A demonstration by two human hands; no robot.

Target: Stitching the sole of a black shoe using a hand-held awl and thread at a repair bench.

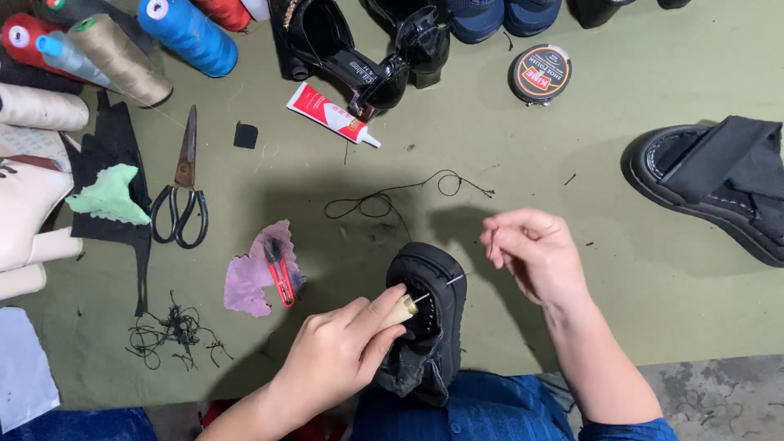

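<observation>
- The left hand (331, 359) is clenching a wooden-handled awl (402, 311), its needle poking through the black shoe (429, 327) propped on the person's lap at the surface's (637, 286) near edge.
- The right hand (529, 249) is pinching black thread (392, 198), which is trailing loose across the surface.
- Stitching is looking partly done; how much seam is remaining is not showing.
- Red snips (279, 273) and scissors (184, 184) are lying to the left.

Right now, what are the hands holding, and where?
Left hand grips a sewing awl by its wooden handle; right hand pinches black thread by its end.
</observation>
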